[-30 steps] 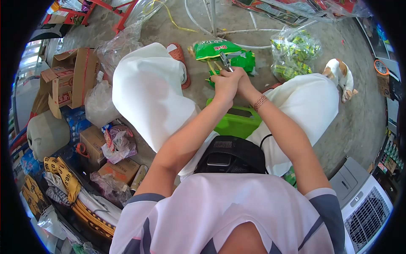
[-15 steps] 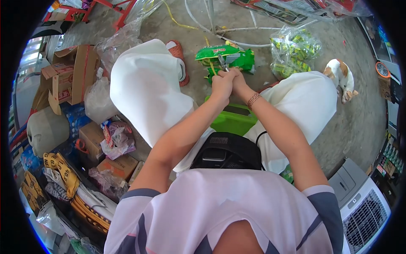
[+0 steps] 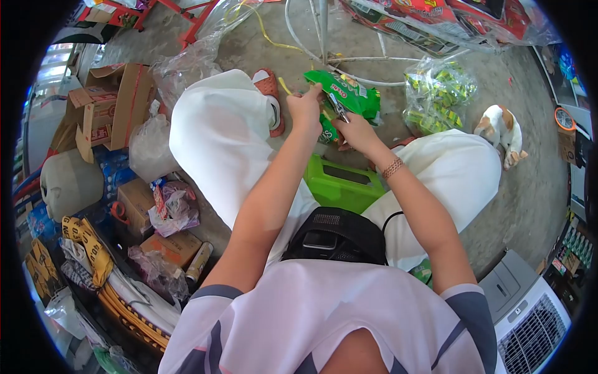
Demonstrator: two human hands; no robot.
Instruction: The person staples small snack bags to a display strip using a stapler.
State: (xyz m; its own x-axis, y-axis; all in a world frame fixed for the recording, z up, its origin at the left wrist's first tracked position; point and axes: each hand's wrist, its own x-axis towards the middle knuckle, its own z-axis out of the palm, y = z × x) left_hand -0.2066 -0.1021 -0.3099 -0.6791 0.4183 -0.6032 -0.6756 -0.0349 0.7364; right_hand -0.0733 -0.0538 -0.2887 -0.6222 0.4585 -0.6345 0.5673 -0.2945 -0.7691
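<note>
My left hand [image 3: 304, 111] is closed, with a short end of yellow strap [image 3: 284, 86] sticking up from the fingers. Its fingertips are beside a green snack packet [image 3: 349, 91] with white lettering. My right hand [image 3: 357, 132] is wrapped round a metal tool [image 3: 339, 106] that looks like pliers, its jaws pointing up towards that packet. Below it, another green packet [image 3: 328, 129] shows partly between my hands. Between my knees stands a green plastic stool [image 3: 342, 184].
White metal tubing [image 3: 367, 59] lies ahead on the floor, near a clear bag of green packets [image 3: 439, 96]. A white and brown dog [image 3: 503, 134] lies to the right. Cardboard boxes [image 3: 115, 106] and bags fill the left side. An air cooler [image 3: 529, 311] stands at lower right.
My hands have moved apart, the left going left and the right moving down and right with the tool. The yellow strap no longer runs down across the green packet.
</note>
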